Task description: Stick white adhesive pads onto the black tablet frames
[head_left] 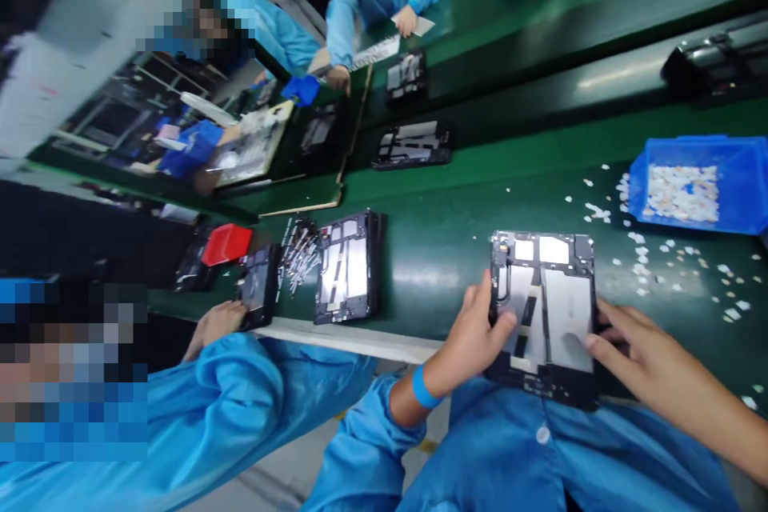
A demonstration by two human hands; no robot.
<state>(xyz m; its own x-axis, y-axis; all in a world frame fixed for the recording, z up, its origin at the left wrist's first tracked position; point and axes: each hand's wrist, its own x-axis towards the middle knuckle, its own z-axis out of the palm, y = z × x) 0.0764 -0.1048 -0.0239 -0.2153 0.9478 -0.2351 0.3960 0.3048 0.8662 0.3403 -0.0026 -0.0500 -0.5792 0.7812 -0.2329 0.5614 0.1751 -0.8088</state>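
An opened tablet [567, 320], with its silver battery cells and black frame showing, is held between my two hands at the bench's front edge. My left hand [474, 332], with a blue band at the wrist, grips its left side, thumb lying over the edge. On the opposite side my right hand [633, 348] clasps the frame, its thumb on the face and its other fingers partly hidden. To the left, a stack of similar opened tablets [345, 268] rests on the green bench [426, 256].
A blue bin [735, 184] of small white pieces stands at right, with more pieces scattered around it. Loose thin strips [298, 256] and a red tray [226, 244] lie left, beside a co-worker's hand [219, 326]. Further tablets [413, 146] sit along the line.
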